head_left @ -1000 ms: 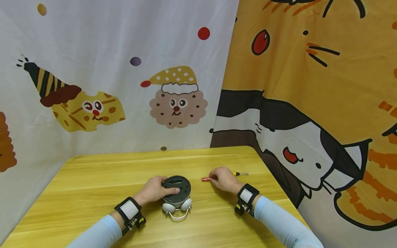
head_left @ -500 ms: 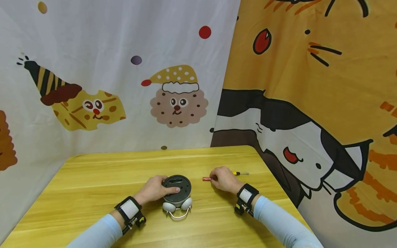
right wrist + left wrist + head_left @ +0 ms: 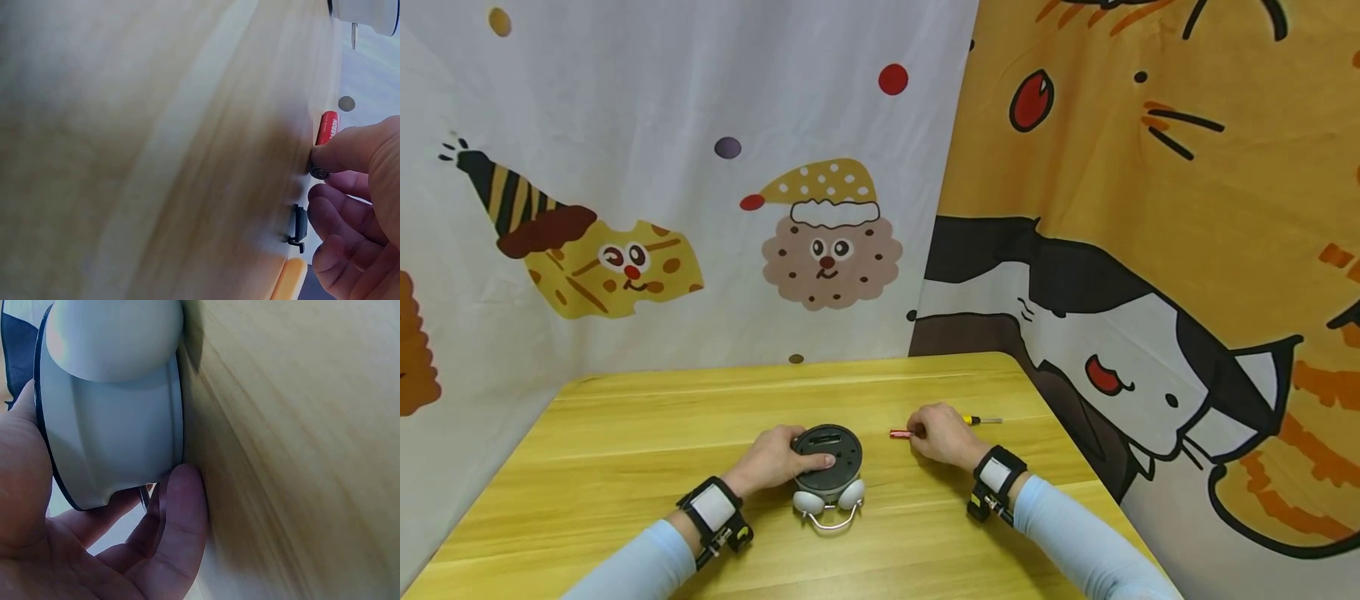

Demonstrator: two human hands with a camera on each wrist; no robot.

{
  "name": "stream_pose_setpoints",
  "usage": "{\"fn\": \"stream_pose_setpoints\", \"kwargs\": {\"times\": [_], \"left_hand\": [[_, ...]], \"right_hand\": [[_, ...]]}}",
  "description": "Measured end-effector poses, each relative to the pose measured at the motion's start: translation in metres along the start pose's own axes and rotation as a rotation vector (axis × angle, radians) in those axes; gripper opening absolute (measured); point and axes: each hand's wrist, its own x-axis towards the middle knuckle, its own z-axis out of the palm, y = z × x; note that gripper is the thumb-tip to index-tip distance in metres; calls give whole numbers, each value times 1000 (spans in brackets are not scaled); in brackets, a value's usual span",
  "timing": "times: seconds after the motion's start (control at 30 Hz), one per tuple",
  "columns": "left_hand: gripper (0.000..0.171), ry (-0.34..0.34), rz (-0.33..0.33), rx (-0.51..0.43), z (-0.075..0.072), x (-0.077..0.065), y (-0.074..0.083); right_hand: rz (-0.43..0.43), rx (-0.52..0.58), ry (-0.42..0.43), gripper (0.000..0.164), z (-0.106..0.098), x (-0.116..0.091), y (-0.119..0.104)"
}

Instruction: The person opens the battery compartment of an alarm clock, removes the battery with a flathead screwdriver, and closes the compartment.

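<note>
A twin-bell alarm clock (image 3: 841, 475) lies face down on the table, black back upward, its bells and wire handle toward me. My left hand (image 3: 765, 461) grips the clock's far-left side, thumb across the back. In the left wrist view its fingers (image 3: 182, 531) curl round the clock's pale casing (image 3: 125, 437). Right of the clock, my right hand (image 3: 946, 435) pinches a red battery (image 3: 900, 434) low at the table surface. The right wrist view shows the thumb against the battery (image 3: 327, 128), whose label is partly readable; the other fingers are curled beside it.
A screwdriver (image 3: 985, 421) with a yellow-and-black handle lies just beyond my right hand. A small black plastic cover (image 3: 300, 225) lies near the right fingers, beside an orange-yellow handle (image 3: 290, 278). The wooden table (image 3: 700, 400) ends at a patterned cloth (image 3: 647, 350).
Almost nothing differs. The left hand stays on the clock and the right hand keeps its pinch on the battery; the head view shifts very slightly.
</note>
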Motion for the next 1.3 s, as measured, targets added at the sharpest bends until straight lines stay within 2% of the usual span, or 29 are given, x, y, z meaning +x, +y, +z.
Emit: {"fn": "stream_pose_setpoints", "kwargs": {"times": [0.47,0.7,0.9,1.07,1.3], "left_hand": [[87,3,1,-3,1,0,-1],[85,1,4,-2,1,0,0],[80,8,18,-1,1,1,-2],[76,15,23,1,2,1,-3],[83,14,18,19,2,2,-3]], "right_hand": [[56,19,2,21,-14,-2,-8],[155,-12,19,21,-23,-3,-6],[257,-28,2,28,-24,-3,-2],[297,-49,-10,30,-23,-4,0],[326,-55,-31,29,-22,-4,0]]}}
